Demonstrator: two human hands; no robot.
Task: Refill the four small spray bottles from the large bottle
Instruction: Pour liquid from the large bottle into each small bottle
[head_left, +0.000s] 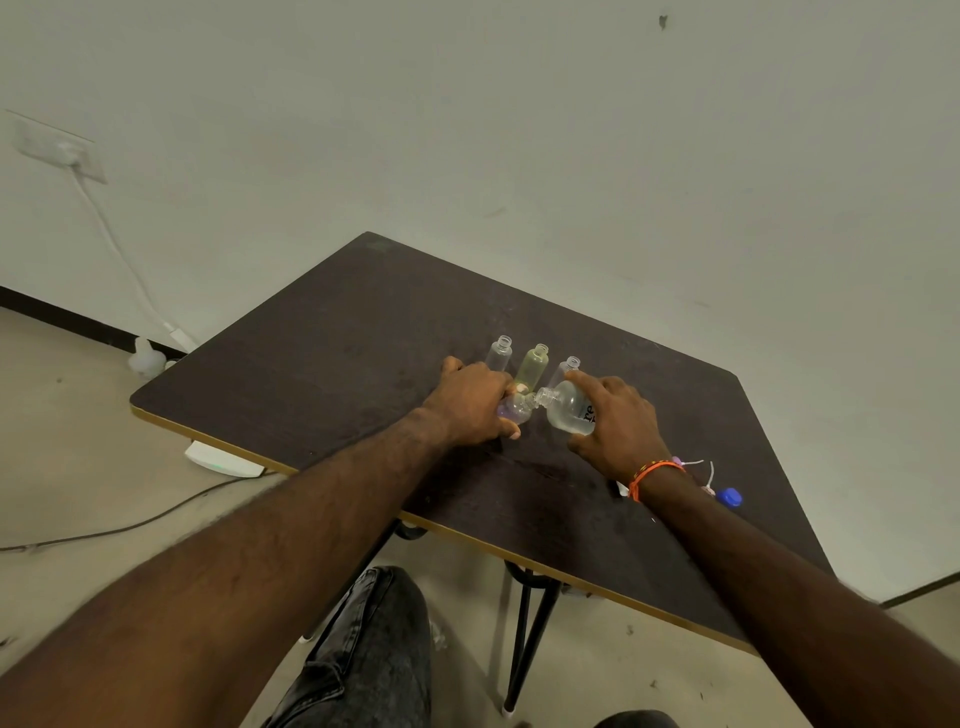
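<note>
The large bottle (569, 413) is held tilted in the right hand (618, 426), fingers curled round its body, neck pointed left and its long axis nearly level. Its mouth is met by a small spray bottle (514, 408) gripped in the left hand (470, 405) above the surface (337, 353). Black label letters, partly covered, cannot be read. Three uncapped small bottles (532, 364) are stood upright just behind. A blue cap (731, 497) is lying near the right wrist.
</note>
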